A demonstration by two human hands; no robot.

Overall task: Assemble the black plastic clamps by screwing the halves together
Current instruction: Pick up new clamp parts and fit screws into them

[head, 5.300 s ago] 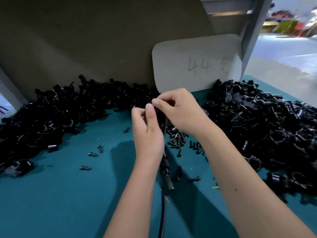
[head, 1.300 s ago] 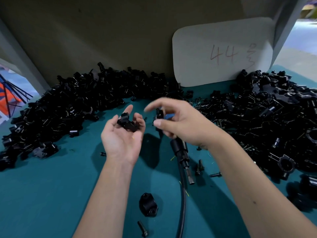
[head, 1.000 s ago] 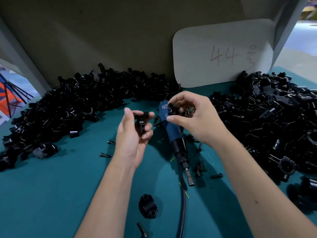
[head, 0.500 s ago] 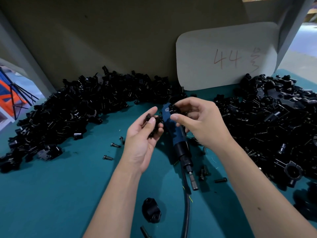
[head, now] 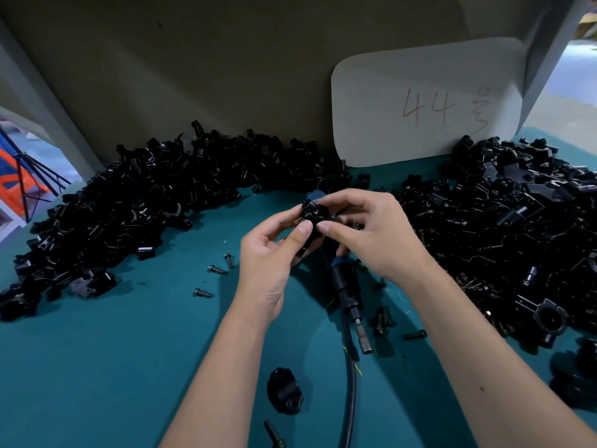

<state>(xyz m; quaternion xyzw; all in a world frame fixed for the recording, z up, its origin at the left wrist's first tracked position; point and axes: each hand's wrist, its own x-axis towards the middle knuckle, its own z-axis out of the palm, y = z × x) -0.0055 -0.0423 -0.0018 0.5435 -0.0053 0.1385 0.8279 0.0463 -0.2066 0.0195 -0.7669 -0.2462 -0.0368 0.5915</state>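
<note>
Both my hands meet over the middle of the teal table (head: 113,367). My left hand (head: 269,257) and my right hand (head: 371,234) pinch black clamp parts (head: 312,215) pressed together between thumbs and fingertips. Beneath them a blue and black power screwdriver (head: 345,286) hangs with its bit pointing down toward me and its black cable (head: 350,399) trailing to the near edge. Whether my right hand also holds the tool is hidden. One black clamp half (head: 284,391) lies near the front.
A big heap of black clamp halves (head: 135,205) curves along the left and back. Another heap (head: 517,237) fills the right. Loose screws (head: 213,270) lie left of my hands, others (head: 384,318) right of the tool. A white card marked 44 (head: 426,105) leans against the wall.
My hands have come together: the part in my left hand and the part in my right hand, apart a second ago, now touch above the screwdriver.
</note>
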